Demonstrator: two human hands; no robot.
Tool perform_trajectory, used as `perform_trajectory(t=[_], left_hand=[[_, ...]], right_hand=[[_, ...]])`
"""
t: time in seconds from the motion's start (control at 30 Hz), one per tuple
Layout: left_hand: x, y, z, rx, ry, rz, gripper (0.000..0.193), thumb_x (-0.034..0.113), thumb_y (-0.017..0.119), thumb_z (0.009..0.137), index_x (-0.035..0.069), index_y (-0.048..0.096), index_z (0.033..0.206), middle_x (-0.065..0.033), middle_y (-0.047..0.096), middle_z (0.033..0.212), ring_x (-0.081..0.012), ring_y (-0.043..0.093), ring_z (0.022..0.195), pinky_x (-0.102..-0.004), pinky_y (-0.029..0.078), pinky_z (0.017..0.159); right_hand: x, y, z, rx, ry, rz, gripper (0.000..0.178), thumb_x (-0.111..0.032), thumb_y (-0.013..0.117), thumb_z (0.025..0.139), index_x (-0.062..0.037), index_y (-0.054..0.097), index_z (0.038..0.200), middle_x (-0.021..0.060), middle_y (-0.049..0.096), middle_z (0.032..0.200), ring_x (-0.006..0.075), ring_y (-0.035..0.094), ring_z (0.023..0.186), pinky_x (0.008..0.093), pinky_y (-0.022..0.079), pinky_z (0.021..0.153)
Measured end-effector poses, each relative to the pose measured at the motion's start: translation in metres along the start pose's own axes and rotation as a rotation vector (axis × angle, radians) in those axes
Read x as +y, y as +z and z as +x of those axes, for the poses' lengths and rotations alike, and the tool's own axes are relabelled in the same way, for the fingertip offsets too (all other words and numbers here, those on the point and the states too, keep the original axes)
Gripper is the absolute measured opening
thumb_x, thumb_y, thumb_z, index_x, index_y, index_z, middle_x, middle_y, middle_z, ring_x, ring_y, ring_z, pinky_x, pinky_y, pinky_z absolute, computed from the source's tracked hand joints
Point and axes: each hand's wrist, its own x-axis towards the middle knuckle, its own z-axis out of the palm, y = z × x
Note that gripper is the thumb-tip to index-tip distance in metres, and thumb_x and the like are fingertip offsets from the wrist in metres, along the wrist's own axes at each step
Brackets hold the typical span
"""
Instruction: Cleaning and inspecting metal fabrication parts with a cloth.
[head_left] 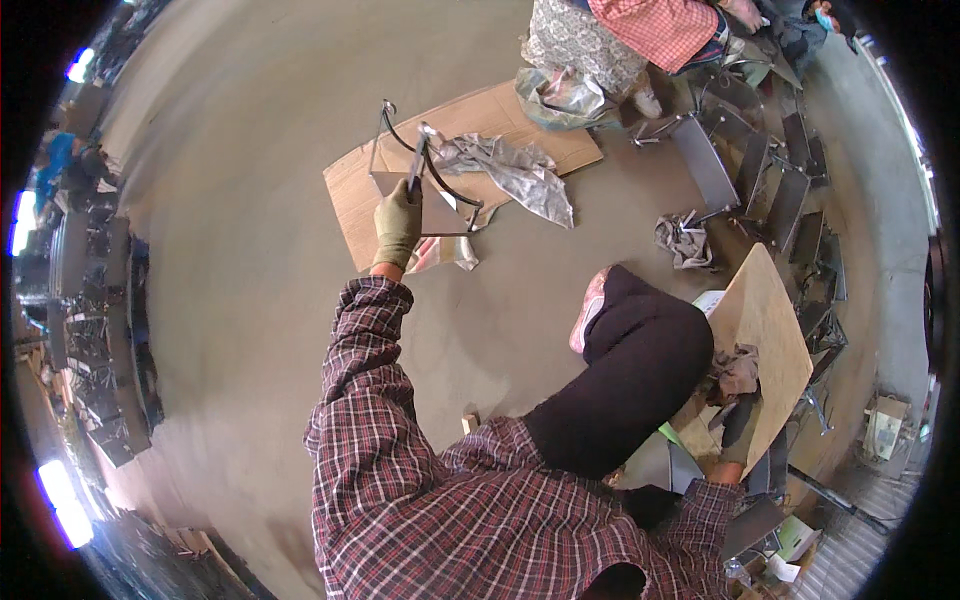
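Upper centre: your left hand grips metal piece; better steady its tilt over cardboard. Lower right: your right hand, fingers cannot tell.

A smooth grey-brown floor lies between bright light patches at left and a pale wall at right.

We cannot make out the fingers of the right hand near the brown cloth; the top edge crops a co-worker
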Motion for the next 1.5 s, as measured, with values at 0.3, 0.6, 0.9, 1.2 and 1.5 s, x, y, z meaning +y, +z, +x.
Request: perform_trajectory(t=[0.3,0.6,0.9,1.2,1.5], left_hand=[[0.032,0.019,0.018,0.255,0.166,-0.366,0.026,0.030,0.049,0.096,0.007,0.060,0.093,-0.0155,0.062,0.071,-0.0337,0.062,0.063,-0.0433,0.044,0.055],[-0.054,0.029,0.016,0.461,-0.460,-1.283,0.041,0.037,0.039,0.100,0.005,0.061,0.086,-0.0025,0.049,0.057,-0.0125,0.044,0.044,-0.0266,0.035,0.041],[-0.293,0.049,-0.077,0.329,-0.962,-0.519,0.050,0.046,0.045,0.095,0.000,0.064,0.096,-0.0103,0.066,0.083,-0.0238,0.062,0.070,-0.0365,0.051,0.064],[-0.263,0.039,-0.090,-0.052,-0.948,0.153,0.048,0.041,0.042,0.092,0.002,0.067,0.102,-0.0246,0.065,0.103,-0.0414,0.061,0.100,-0.0487,0.047,0.084],[-0.140,0.047,-0.096,0.557,-1.350,-0.183,0.030,0.019,0.056,0.087,0.001,0.063,0.110,-0.0208,0.066,0.100,-0.0363,0.065,0.090,-0.0425,0.051,0.076]], right_hand=[[-0.030,-0.002,-0.007,-0.073,0.061,-0.007,0.043,-0.034,0.047,0.096,-0.0040,0.053,0.126,0.0050,0.059,0.107,0.0156,0.057,0.086,0.0276,0.046,0.066],[-0.077,0.038,-0.020,-0.155,0.034,-0.105,0.043,-0.029,0.044,0.097,-0.0031,0.048,0.131,0.0095,0.057,0.121,0.0184,0.059,0.100,0.0293,0.052,0.077],[-0.034,0.030,-0.017,-0.369,0.135,0.029,0.043,-0.024,0.042,0.098,-0.0010,0.044,0.135,0.0124,0.057,0.124,0.0233,0.052,0.114,0.0358,0.045,0.094],[-0.030,0.024,-0.018,-0.353,0.139,-0.067,0.043,-0.021,0.041,0.099,-0.0017,0.043,0.137,0.0123,0.054,0.127,0.0230,0.050,0.116,0.0352,0.043,0.097],[-0.037,0.009,-0.009,-0.269,0.155,-0.131,0.042,-0.019,0.039,0.099,-0.0024,0.041,0.138,0.0123,0.052,0.131,0.0227,0.048,0.119,0.0346,0.040,0.100]])
